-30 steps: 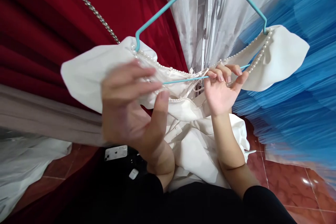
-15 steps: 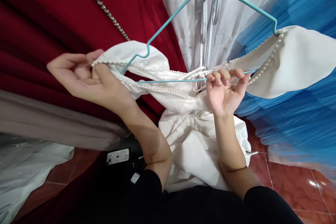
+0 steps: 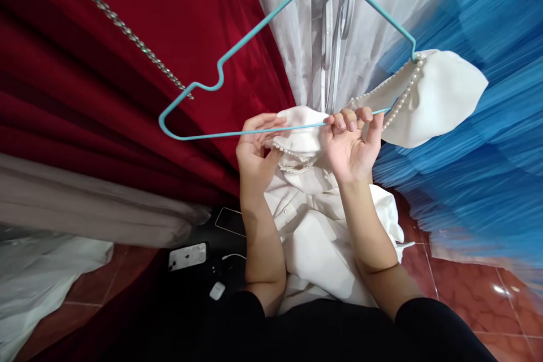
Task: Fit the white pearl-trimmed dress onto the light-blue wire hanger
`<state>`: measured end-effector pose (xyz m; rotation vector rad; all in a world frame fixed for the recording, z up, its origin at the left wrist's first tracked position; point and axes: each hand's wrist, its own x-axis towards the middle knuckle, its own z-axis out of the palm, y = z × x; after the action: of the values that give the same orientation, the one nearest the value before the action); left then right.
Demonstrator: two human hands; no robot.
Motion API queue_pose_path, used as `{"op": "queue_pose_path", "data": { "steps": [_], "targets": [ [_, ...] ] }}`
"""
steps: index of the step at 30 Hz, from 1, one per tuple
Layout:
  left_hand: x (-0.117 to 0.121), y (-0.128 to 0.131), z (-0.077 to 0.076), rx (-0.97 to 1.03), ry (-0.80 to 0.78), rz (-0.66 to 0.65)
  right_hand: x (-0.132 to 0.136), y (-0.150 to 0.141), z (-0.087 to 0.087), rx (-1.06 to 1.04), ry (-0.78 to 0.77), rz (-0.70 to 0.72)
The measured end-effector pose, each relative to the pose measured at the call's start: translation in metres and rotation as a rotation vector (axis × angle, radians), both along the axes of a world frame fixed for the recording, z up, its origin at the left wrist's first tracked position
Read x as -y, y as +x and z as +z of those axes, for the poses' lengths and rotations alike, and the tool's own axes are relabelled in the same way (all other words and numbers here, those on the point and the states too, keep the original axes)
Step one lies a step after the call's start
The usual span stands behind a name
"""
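Note:
A white dress [image 3: 322, 237] with pearl-beaded trim lies over my lap, its upper part raised to a light-blue hanger [image 3: 271, 16]. The right sleeve [image 3: 453, 99] still hangs on the hanger's right shoulder. Bare now, the hanger's left end is in front of the red cloth. My right hand [image 3: 350, 144] has its fingers curled over the hanger's bottom bar. Behind that bar, my left hand [image 3: 258, 153] pinches the bunched left sleeve [image 3: 303, 130] by its pearl edge.
Red cloth [image 3: 203, 17] hangs at left with a beaded chain [image 3: 123, 25] before it. Blue tulle [image 3: 479, 181] fills the right side. A white-backed phone [image 3: 187, 257], a dark-screened phone [image 3: 231, 221] and a small white case [image 3: 217, 291] lie on a black surface at lower left.
My left hand took hold of the left sleeve, drew it off the hanger's left end and brought it inward to the middle. My right hand has stayed on the bar.

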<state>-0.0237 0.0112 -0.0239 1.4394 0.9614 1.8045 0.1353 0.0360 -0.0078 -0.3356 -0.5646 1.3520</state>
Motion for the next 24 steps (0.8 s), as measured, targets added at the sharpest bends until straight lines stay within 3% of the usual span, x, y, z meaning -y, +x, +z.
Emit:
{"op": "queue_pose_path", "data": {
  "steps": [5,9,11,15,17,20,24],
  "targets": [
    [-0.004,0.043,0.014,0.244,0.156,0.117,0.001,0.004,0.001,0.067,0.053,-0.022],
    [-0.004,0.049,0.017,0.228,0.159,0.168,0.018,0.017,0.002,0.292,-0.033,-0.002],
    [-0.003,0.046,0.02,0.224,0.155,0.192,0.031,0.025,0.007,0.453,-0.042,-0.197],
    [-0.002,0.041,0.027,0.267,0.166,0.213,0.039,0.039,0.028,0.596,0.093,-0.888],
    [-0.001,0.041,0.029,0.296,0.185,0.2,0.029,0.048,0.039,0.782,0.171,-1.008],
    [0.0,0.04,0.033,0.334,0.202,0.197,0.003,0.064,0.049,1.05,0.242,-0.979],
    [-0.003,0.034,0.039,0.337,0.175,0.226,-0.029,0.091,0.061,1.122,0.242,-0.915]
  ]
}}
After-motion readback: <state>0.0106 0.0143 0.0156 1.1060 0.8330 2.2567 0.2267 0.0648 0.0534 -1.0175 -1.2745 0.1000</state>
